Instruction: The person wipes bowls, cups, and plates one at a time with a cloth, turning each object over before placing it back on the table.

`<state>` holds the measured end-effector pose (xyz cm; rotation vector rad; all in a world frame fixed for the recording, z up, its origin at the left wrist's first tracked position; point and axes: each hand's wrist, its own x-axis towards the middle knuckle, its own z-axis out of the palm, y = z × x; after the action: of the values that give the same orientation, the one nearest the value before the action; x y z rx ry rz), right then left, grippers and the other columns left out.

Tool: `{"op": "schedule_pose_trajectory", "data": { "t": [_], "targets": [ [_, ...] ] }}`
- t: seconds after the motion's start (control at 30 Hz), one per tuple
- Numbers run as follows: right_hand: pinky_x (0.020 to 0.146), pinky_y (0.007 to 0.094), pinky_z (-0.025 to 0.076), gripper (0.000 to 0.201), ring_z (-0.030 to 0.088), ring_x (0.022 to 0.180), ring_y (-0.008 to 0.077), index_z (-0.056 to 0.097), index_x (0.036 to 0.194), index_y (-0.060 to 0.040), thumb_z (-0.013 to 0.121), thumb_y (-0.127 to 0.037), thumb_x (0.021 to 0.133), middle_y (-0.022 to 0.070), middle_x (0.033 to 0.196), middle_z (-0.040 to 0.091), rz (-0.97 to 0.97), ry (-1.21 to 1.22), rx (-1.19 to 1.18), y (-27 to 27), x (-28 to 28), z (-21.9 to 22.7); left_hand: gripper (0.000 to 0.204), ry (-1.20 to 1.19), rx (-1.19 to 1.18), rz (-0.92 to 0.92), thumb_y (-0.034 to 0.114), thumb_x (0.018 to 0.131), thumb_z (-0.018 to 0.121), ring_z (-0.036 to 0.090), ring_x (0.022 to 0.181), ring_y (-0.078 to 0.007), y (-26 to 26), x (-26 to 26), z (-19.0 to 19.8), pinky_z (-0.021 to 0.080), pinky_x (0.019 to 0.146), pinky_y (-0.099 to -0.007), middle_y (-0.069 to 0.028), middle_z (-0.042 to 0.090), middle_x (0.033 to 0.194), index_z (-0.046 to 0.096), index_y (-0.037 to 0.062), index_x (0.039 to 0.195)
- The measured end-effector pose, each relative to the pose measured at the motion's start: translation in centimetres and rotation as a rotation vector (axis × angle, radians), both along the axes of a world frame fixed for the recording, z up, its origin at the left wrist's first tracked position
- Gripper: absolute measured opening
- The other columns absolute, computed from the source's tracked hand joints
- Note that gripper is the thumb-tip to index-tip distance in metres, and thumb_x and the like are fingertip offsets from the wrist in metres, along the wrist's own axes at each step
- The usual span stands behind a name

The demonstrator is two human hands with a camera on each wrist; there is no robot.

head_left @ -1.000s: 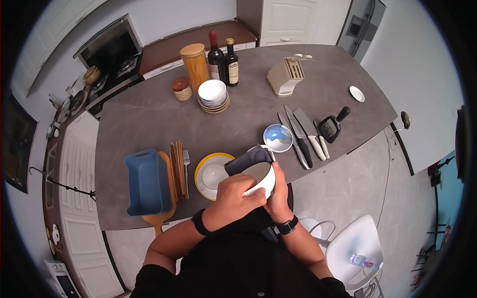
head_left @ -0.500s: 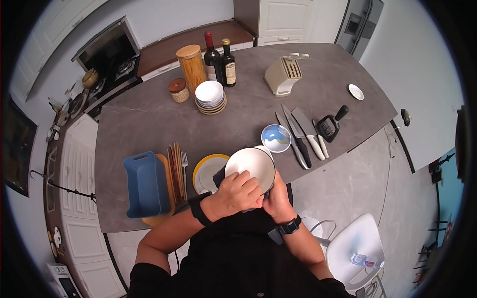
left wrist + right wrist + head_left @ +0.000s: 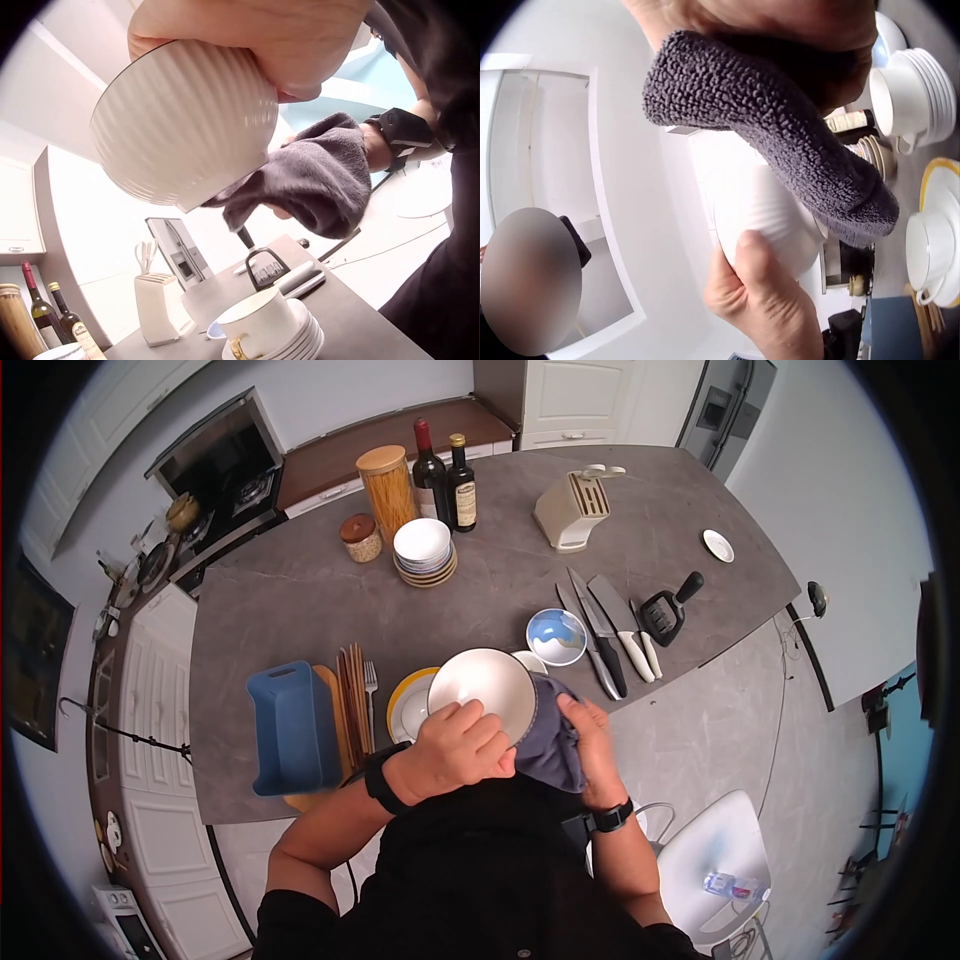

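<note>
My left hand [image 3: 462, 748] grips a white bowl [image 3: 490, 678] by its rim, with the inside facing up toward the head camera. Fine ribs and a dark rim line show on the bowl's outside [image 3: 184, 124] in the left wrist view. A dark grey-purple towel [image 3: 552, 745] hangs from my right hand [image 3: 597, 745], whose thumb and fingers pinch it just right of the bowl. In the left wrist view the towel [image 3: 315, 180] overlaps the bowl's foot. Below the bowl, partly hidden, is a yellow-rimmed plate [image 3: 398, 690] bearing a white cup [image 3: 928, 247].
Another white cup [image 3: 262, 319] tops stacked saucers [image 3: 311, 334]. A blue-patterned bowl [image 3: 556, 638], several knives [image 3: 612, 630] and a black-handled tool [image 3: 663, 615] lie to the right. A blue bin [image 3: 293, 730], chopsticks [image 3: 355, 695] and a fork [image 3: 371, 695] are left; stacked bowls [image 3: 422, 540] stand behind.
The bowl was tilted between both hands with the towel at it; its inside then turned up. Now the left hand has shifted it left, while the right hand has drawn rightward with the towel.
</note>
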<state>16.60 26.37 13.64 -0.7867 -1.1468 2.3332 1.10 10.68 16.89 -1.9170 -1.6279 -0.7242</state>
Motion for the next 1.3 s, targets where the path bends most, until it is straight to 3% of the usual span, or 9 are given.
{"op": "schedule_pose_trajectory", "data": {
  "t": [0.3,0.4,0.5,0.57,0.8,0.9,1.0,1.17,1.3],
  "targets": [
    [0.069,0.0265,0.045,0.052,0.052,0.078,0.0074,0.072,0.107,0.0057,0.067,-0.046,0.103,-0.0025,0.084,0.065,0.236,-0.217,0.523,0.7,0.8,0.8,0.025,0.054,-0.053,-0.151,0.019,0.069,0.075,0.050,0.068,-0.0181,-0.3,0.7,-0.5,0.040,0.055,-0.0306,-0.0020,0.043,0.070,0.052,0.0122,0.067],
    [0.064,0.0319,0.046,0.048,0.056,0.071,0.0106,0.074,0.105,0.0045,0.070,-0.043,0.099,0.0027,0.076,0.067,0.331,-0.361,0.645,0.7,1.1,3.0,0.023,0.090,-0.132,-0.210,0.019,0.071,0.075,0.050,0.070,-0.0175,-0.7,0.7,-0.6,0.040,0.057,-0.0299,-0.0013,0.044,0.071,0.053,0.0122,0.068],
    [0.061,0.0398,0.048,0.041,0.062,0.061,0.0243,0.073,0.095,0.0049,0.071,-0.036,0.094,0.0168,0.070,0.067,0.397,-0.473,0.961,0.7,0.8,4.3,0.022,0.185,-0.214,-0.218,0.018,0.072,0.075,0.050,0.070,-0.0173,-1.2,1.1,-1.0,0.041,0.060,-0.0297,-0.0005,0.045,0.071,0.054,0.0120,0.068],
    [0.059,0.0390,0.046,0.038,0.052,0.061,0.0181,0.068,0.088,0.0061,0.071,-0.032,0.092,0.0180,0.065,0.060,0.382,-0.468,1.032,1.1,0.4,4.1,0.021,0.163,-0.220,-0.200,0.020,0.071,0.076,0.051,0.072,-0.0190,-1.1,1.0,-0.9,0.042,0.063,-0.0328,-0.0015,0.048,0.076,0.057,0.0118,0.073],
    [0.063,0.0439,0.047,0.041,0.058,0.062,0.0264,0.065,0.085,0.0098,0.067,-0.031,0.092,0.0259,0.068,0.059,0.149,-0.496,1.216,5.6,-4.7,4.4,0.026,-0.264,0.183,0.238,0.021,0.073,0.074,0.053,0.078,-0.0215,-4.0,1.3,1.9,0.044,0.074,-0.0413,-0.0034,0.052,0.092,0.061,0.0132,0.094],
    [0.071,0.0466,0.051,0.046,0.070,0.075,0.0382,0.069,0.091,0.0102,0.066,-0.036,0.092,0.0320,0.078,0.065,0.023,-0.556,1.279,9.1,-8.5,4.4,0.025,-0.532,0.051,0.278,0.012,0.071,0.077,0.056,0.074,-0.0268,-7.3,0.5,-2.6,0.045,0.068,-0.0418,-0.0077,0.055,0.087,0.059,0.0123,0.089],
    [0.078,0.0534,0.052,0.050,0.068,0.089,0.0521,0.069,0.090,0.0120,0.064,-0.038,0.089,0.0374,0.086,0.066,-0.029,-0.579,1.236,13.0,-12.8,3.1,0.024,-0.676,-0.117,0.348,0.006,0.072,0.077,0.059,0.068,-0.0290,-10.7,0.5,-8.1,0.046,0.062,-0.0413,-0.0086,0.057,0.079,0.058,0.0106,0.086],
    [0.093,0.0514,0.052,0.056,0.067,0.104,0.0528,0.072,0.096,0.0131,0.064,-0.041,0.085,0.0399,0.100,0.068,-0.032,-0.778,1.192,18.7,-19.7,-2.0,0.020,-0.898,-0.192,0.510,0.007,0.078,0.076,0.063,0.059,-0.0283,-14.5,0.4,-14.5,0.048,0.055,-0.0408,-0.0074,0.056,0.070,0.057,0.0088,0.082],
    [0.096,0.0498,0.053,0.052,0.068,0.106,0.0516,0.072,0.096,0.0133,0.063,-0.037,0.084,0.0393,0.101,0.068,0.005,-0.865,1.209,18.5,-22.5,-2.9,0.020,-0.778,-0.227,0.545,0.009,0.078,0.076,0.063,0.060,-0.0289,-15.0,-0.8,-17.6,0.049,0.056,-0.0414,-0.0075,0.057,0.072,0.056,0.0090,0.081]
  ]
}}
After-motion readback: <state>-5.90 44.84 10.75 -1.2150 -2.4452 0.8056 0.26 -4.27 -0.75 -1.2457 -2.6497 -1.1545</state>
